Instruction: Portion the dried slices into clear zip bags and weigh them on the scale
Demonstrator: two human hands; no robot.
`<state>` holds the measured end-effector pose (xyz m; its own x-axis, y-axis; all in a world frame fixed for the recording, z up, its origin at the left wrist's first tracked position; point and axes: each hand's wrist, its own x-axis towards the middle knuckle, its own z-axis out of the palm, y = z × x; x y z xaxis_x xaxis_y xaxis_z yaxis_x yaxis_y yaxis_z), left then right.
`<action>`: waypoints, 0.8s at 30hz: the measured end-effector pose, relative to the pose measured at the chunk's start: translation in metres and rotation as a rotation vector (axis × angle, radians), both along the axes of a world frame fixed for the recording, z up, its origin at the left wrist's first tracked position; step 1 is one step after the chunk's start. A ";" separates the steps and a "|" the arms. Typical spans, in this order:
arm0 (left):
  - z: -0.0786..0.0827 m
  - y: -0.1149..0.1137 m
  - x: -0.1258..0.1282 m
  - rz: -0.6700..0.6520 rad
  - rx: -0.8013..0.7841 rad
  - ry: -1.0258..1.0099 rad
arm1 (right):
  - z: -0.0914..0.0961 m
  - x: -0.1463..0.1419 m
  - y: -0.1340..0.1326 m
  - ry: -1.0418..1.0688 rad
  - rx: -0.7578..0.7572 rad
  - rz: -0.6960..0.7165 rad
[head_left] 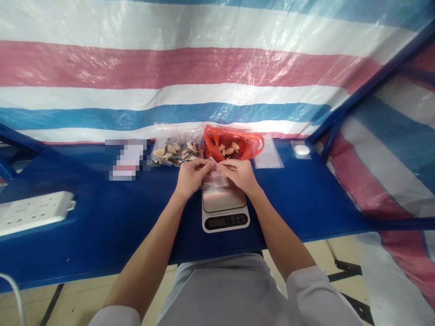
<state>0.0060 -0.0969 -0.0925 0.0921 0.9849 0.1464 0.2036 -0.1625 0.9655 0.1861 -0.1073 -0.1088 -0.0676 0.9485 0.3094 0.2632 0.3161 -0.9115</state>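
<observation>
Pinched between both hands is a small clear plastic bag [219,178], held by its upper edge above a digital kitchen scale [224,203]. My left hand [191,176] has its thumb and fingers closed on the bag's left side. On the other side, my right hand [240,174] grips it the same way. Just beyond the hands sits an open red plastic bag [249,147] with brown-and-tan dried slices [230,149] inside. Clear bags [168,151] filled with similar dark-edged pieces lie left of it. The scale's display looks dark.
A stack of flat clear bags [268,154] lies right of the red bag. Farther right is a white round object [301,150] on clear plastic. A white power strip [37,210] occupies the table's left side. Striped sheeting [190,68] hangs behind the blue table [129,217].
</observation>
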 end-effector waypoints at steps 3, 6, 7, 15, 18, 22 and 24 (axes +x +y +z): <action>0.000 0.000 0.000 -0.014 0.011 0.034 | 0.001 0.001 0.000 -0.008 -0.019 -0.014; 0.001 0.000 0.000 -0.021 0.028 0.056 | 0.003 0.001 0.000 0.038 -0.058 -0.022; 0.001 0.000 0.000 -0.027 0.031 0.056 | 0.003 0.001 0.000 0.060 -0.076 -0.023; 0.000 0.000 0.000 -0.062 0.031 0.054 | -0.002 -0.003 0.002 0.017 -0.073 -0.088; 0.001 0.001 0.000 -0.063 0.036 0.066 | -0.002 -0.003 0.003 -0.055 -0.010 -0.113; 0.003 0.002 -0.005 -0.018 0.029 0.079 | -0.002 0.002 0.003 -0.068 -0.006 -0.179; 0.004 0.002 -0.007 -0.013 0.022 0.101 | -0.002 0.004 0.003 -0.022 -0.041 -0.171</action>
